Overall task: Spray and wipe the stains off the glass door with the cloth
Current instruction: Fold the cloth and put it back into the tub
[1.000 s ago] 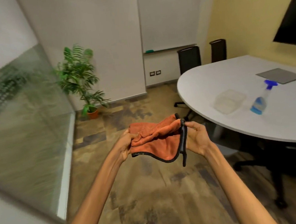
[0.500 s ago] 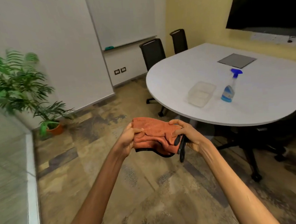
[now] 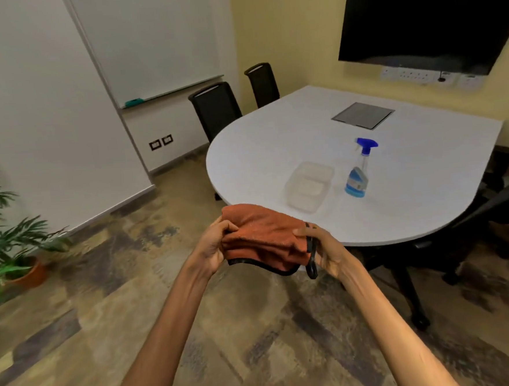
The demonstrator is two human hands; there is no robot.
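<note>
Cloth [image 3: 262, 237]: orange, soft-napped, black-edged, bunched in folds, black loop hanging at its right end; held in the air before the near rim of the surface [image 3: 274, 149]. Left hand [image 3: 211, 245]: fingers clenched on left end. Right hand [image 3: 323, 248]: fingers grasping right end. Spray bottle [image 3: 357, 170]: clear, blue trigger, blue liquid low, upright on surface, beside a clear tub [image 3: 308, 186].

The view swings right, away from the glass door, which drops out of sight. The bench [image 3: 274, 143] with the spray bottle [image 3: 357, 172] now fills the frame, and the cloth [image 3: 265, 235] is bunched tighter, beside the bench's near edge.
</note>
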